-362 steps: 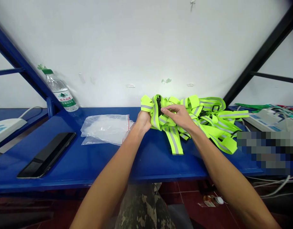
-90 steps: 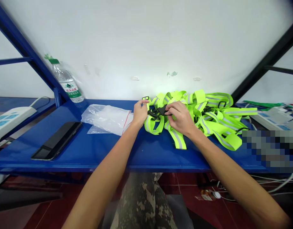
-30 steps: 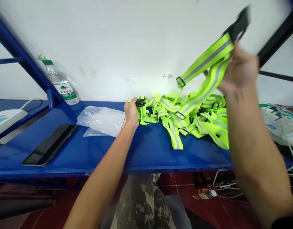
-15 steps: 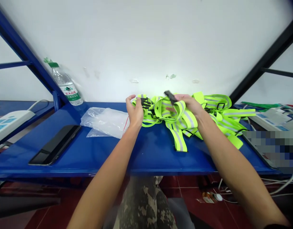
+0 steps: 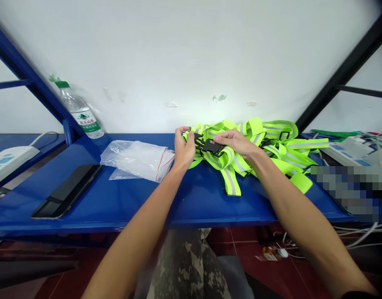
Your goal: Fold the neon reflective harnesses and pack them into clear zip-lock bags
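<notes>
Both of our hands are low at the middle of the blue steel shelf point(image 5: 116, 222), at the near end of a heap of fluorescent yellow reflective straps point(image 5: 231, 182). Our left hand point(image 5: 183, 145) is clenched around the end of one strap, fingers curled over the top. Our right hand point(image 5: 234, 141) lies flatter, pinching a black plastic side-release buckle point(image 5: 208, 146) from the right. We cannot tell whether the buckle's two halves are latched, since they overlap and fingers hide part of them. A clear plastic bag point(image 5: 136, 160) lies just left of our left hand.

We judge the webbing light, soft and limp, so it will slide and tangle easily. The buckle looks like the one stiff part and offers the surest hold, and gripping the flat strap just behind it should limit twisting. In the earlier view, our right hand was raised toward the upper right with a strap hanging from it; now it is down beside our left hand.
</notes>
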`<action>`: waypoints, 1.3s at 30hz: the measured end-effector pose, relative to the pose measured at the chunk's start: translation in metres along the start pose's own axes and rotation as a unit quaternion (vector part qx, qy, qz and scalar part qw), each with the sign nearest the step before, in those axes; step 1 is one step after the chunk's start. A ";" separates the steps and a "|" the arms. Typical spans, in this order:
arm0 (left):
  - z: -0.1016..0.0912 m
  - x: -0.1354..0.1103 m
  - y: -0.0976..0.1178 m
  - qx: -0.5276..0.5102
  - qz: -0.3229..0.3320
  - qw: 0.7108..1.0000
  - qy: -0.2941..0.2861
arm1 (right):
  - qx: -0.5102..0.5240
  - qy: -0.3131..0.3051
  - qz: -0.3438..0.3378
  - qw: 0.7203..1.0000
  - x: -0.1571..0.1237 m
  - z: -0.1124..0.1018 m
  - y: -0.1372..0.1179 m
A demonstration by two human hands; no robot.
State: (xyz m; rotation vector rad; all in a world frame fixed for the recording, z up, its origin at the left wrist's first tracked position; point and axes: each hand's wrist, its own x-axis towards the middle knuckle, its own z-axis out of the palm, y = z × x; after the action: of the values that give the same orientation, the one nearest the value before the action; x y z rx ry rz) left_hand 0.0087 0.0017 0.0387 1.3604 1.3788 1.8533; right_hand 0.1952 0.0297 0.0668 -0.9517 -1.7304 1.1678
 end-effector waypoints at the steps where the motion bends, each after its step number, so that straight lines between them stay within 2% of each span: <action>1: 0.001 -0.002 0.000 0.006 0.000 1.000 0.003 | 0.001 -0.005 -0.001 1.000 0.000 0.001 0.001; 4: 0.005 -0.007 -0.002 0.021 -0.006 1.000 0.000 | 0.002 -0.014 -0.002 1.000 0.001 0.006 0.004; 9: 0.008 -0.012 -0.002 0.023 -0.010 0.999 -0.027 | -0.003 0.014 -0.005 1.000 0.002 0.015 0.011; 14: 0.008 -0.016 0.004 0.022 -0.029 0.996 -0.081 | -0.007 0.047 -0.004 0.999 0.003 0.019 0.014; 21: 0.012 -0.020 0.003 -0.006 -0.016 0.994 -0.107 | -0.004 0.100 0.014 0.995 0.007 0.027 0.016; 25: 0.006 -0.009 0.010 0.034 -0.008 0.991 -0.131 | -0.114 0.142 -0.014 0.983 0.000 0.018 -0.001; 28: -0.004 0.003 0.024 0.085 0.040 0.985 -0.146 | -0.232 0.099 -0.020 0.968 -0.014 0.010 -0.021; 31: -0.013 0.011 0.043 0.160 0.058 0.971 -0.169 | -0.323 0.021 0.024 0.946 -0.028 0.012 -0.034; 34: -0.022 0.017 0.061 0.268 0.071 0.939 -0.202 | -0.378 -0.003 0.040 0.925 -0.032 0.015 -0.036; 36: -0.029 0.023 0.069 0.333 0.095 0.911 -0.222 | -0.400 0.018 0.010 0.916 -0.032 0.011 -0.035; 39: -0.040 0.036 0.078 0.382 0.109 0.885 -0.243 | -0.439 0.118 -0.097 0.885 -0.030 -0.004 -0.042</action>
State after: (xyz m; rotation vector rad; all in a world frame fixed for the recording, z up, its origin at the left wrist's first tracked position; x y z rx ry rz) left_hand -0.0268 -0.0175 0.1240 2.2450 1.7862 0.9343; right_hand 0.2041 -0.0084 0.1014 -1.3209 -2.1011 0.0644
